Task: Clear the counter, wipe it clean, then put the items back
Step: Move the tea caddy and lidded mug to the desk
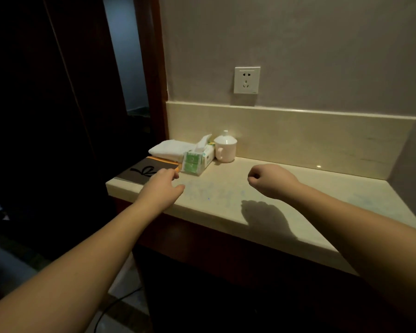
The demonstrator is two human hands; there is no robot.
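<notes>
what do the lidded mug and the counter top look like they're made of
Lidded mug: probably glazed ceramic; smooth pale pink body, glossy white knobbed lid. Counter top: looks like polished cream stone or a stone imitation; faint mottling and a bright reflected light spot.

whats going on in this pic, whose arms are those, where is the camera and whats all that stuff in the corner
There is no machine here. One wide-angle camera sits on a person's head and looks down, so the two arms are that person's own. The left hand reaches toward the items in the corner with fingers relaxed and holds nothing. The right hand hovers over the counter with fingers curled, also empty. In the corner sit a folded white towel on a flat dark and orange box, a green tissue pack and a pink lidded cup. A wall socket is above.
</notes>
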